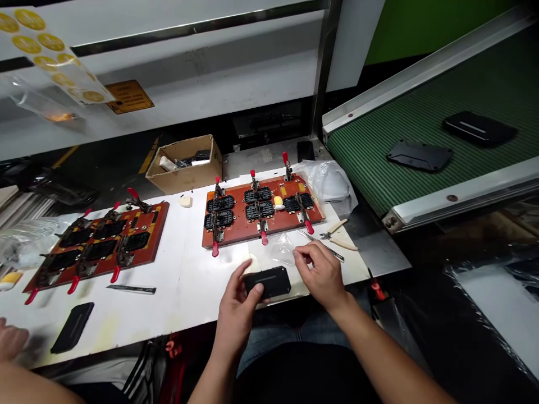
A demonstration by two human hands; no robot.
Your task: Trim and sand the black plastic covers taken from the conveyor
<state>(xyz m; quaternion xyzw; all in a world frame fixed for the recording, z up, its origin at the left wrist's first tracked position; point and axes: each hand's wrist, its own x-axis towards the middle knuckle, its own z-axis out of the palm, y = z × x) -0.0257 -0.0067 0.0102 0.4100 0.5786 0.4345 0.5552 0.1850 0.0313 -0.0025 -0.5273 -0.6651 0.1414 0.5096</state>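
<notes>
My left hand (236,306) is closed around the left end of a black rectangular plastic cover (274,281), its thumb on the face, held over the table's front edge. My right hand (323,276) is pinched, just above and right of the cover; whatever its fingertips hold, if anything, is too small to make out. A small clear plastic bag (283,250) lies beside those fingertips. Behind it stands a brown fixture board (236,238) with red-handled toggle clamps over several black parts. A slim metal tool (336,255) and cutters with pale handles (337,240) lie to the right.
A second clamp fixture (159,235) stands left, with a knife (133,289) and black cover (72,328) before it. Another person's hand (12,339) rests far left. A cardboard box (185,180) sits behind. On the right, a green conveyor (379,134) carries two black covers.
</notes>
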